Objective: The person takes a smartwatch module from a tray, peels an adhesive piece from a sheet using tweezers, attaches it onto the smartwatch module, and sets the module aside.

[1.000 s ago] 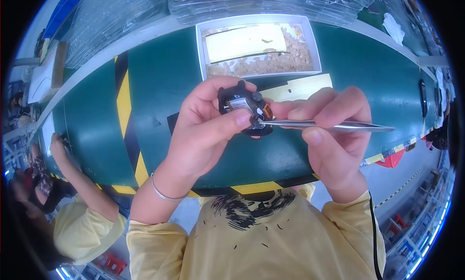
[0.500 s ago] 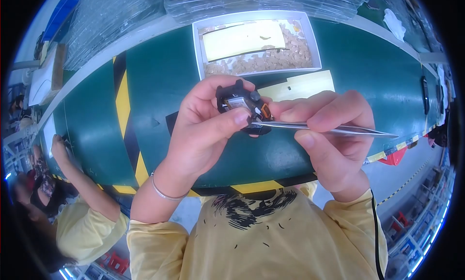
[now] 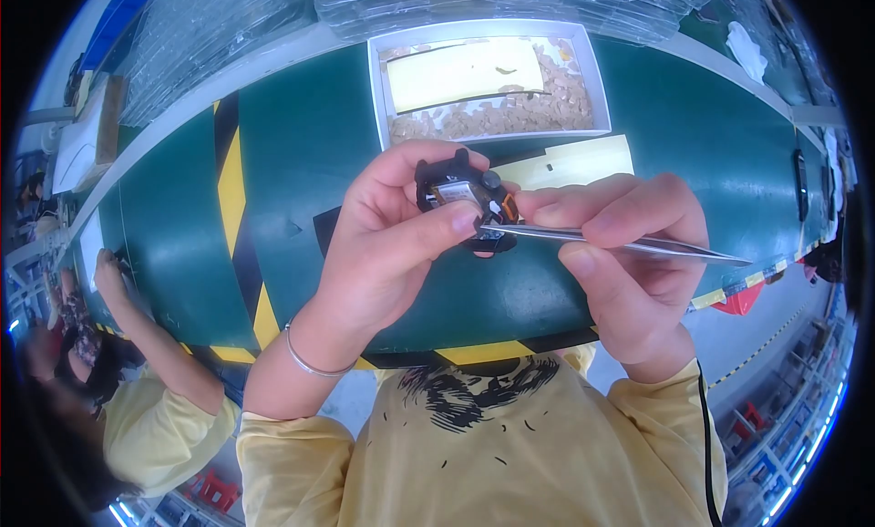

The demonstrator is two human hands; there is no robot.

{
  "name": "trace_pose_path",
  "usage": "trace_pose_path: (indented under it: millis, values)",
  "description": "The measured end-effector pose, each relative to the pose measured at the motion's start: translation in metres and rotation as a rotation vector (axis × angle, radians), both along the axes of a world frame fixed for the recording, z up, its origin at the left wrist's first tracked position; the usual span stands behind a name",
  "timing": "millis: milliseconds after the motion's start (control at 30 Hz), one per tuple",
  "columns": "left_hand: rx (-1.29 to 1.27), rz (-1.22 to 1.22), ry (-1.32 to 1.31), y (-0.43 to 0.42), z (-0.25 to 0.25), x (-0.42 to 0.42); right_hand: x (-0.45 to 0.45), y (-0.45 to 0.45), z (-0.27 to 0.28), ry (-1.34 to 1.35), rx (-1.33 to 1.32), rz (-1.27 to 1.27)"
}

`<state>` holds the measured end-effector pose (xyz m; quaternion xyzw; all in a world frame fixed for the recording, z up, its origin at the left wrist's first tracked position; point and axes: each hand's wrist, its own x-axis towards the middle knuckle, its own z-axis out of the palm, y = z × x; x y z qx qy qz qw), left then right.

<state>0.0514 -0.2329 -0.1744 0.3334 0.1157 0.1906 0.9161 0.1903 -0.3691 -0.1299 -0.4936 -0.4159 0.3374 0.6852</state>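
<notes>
Above the green work surface, my left hand (image 3: pixel 387 231) grips a small black watch-like casing (image 3: pixel 453 173), its thumb pressed on the lower part. The casing's inside faces up and shows a silvery block and an orange piece near the right edge. Metal tweezers (image 3: pixel 629 242) are pinched between the thumb and fingers of my right hand (image 3: pixel 638 253). Their tips reach the casing's lower right side, close to my left thumb; exactly what they touch is too small to tell.
Behind my hands stands a white box (image 3: pixel 604 98) holding many small tan pieces and a pale yellow sheet (image 3: pixel 465 74). Another yellow sheet (image 3: pixel 592 158) lies in front of it. Black-and-yellow tape (image 3: pixel 232 199) crosses the table. At left, a co-worker's arm (image 3: pixel 150 331) rests on the table.
The casing and the tweezer tips have shifted slightly to the right in view. Both hands keep their grip.
</notes>
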Motion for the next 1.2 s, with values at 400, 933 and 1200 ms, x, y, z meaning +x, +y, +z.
trace_pose_path:
  millis: [400, 933, 1200]
  values:
    - [-0.031, 0.058, -0.001, -0.004, -0.004, 0.000, 0.000, 0.000, -0.002, -0.132, 0.004, 0.026]
    - [0.039, 0.057, 0.330, 0.000, 0.034, -0.003, -0.004, 0.015, -0.020, -0.798, 0.333, -0.125]
    - [0.130, 0.103, 0.220, -0.002, 0.019, -0.008, -0.003, 0.023, -0.026, -1.032, 0.405, -0.138]
